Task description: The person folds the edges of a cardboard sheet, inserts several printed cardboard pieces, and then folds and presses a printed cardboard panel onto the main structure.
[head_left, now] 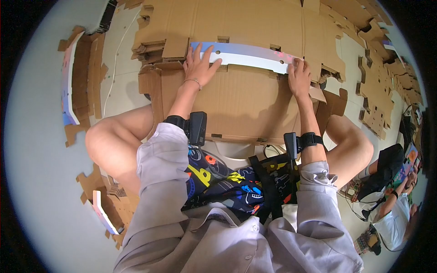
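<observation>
A long cardboard strip (pixel 246 54), printed blue to pink along its upper side and white along its front, lies across a stack of flat brown cardboard (pixel 227 95) in front of me. My left hand (pixel 199 70) rests on the strip's left end, fingers spread and extended over the printed side, thumb along the white part. At the other end, my right hand (pixel 299 77) has its fingers bent over the strip's edge, gripping the corner. Small round holes show in the strip near each hand. The undersides of both hands are hidden.
Large brown cardboard sheets (pixel 255 22) extend behind the strip. Cut cardboard pieces (pixel 378 91) lie at right, where another person (pixel 396 218) sits. Printed cardboard trays (pixel 75 82) stand at left, near a white cable (pixel 119 45).
</observation>
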Action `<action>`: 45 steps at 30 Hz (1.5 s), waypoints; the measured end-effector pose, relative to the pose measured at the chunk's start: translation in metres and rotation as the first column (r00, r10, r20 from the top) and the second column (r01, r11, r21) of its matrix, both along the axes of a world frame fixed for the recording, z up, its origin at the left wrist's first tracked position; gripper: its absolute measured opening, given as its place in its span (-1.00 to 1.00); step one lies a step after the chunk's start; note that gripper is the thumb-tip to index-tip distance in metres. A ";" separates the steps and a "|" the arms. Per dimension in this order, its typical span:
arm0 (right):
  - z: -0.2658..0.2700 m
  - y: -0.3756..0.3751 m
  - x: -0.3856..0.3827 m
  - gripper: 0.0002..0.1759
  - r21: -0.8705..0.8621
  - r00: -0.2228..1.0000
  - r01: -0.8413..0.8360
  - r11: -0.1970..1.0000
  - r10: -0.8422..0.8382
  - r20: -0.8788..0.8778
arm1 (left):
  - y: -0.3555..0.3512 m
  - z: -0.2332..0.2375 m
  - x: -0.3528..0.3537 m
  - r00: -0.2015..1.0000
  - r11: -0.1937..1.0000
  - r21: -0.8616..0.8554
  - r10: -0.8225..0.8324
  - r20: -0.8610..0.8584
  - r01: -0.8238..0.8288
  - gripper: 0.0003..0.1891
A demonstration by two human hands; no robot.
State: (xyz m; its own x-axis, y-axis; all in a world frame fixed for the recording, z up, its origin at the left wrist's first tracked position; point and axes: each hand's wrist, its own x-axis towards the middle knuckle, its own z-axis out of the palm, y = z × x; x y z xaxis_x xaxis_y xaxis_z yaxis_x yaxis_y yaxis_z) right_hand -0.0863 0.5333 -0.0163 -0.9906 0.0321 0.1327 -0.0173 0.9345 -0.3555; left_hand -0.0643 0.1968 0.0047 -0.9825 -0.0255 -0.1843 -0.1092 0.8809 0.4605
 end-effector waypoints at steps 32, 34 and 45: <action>-0.004 -0.001 0.001 -0.49 0.034 0.999 0.039 0.999 -0.038 -0.027 | 0.003 -0.002 0.001 0.998 1.000 -0.008 0.016 -0.065 -0.017 -0.38; -0.006 0.000 0.001 -0.49 0.033 0.999 0.021 0.999 -0.019 -0.046 | 0.003 -0.003 0.002 0.998 1.000 -0.012 0.011 -0.069 -0.012 -0.37; -0.003 -0.003 0.001 -0.51 0.056 0.998 0.040 0.998 -0.037 -0.041 | 0.002 -0.004 0.001 0.998 1.000 -0.025 0.000 -0.060 -0.002 -0.35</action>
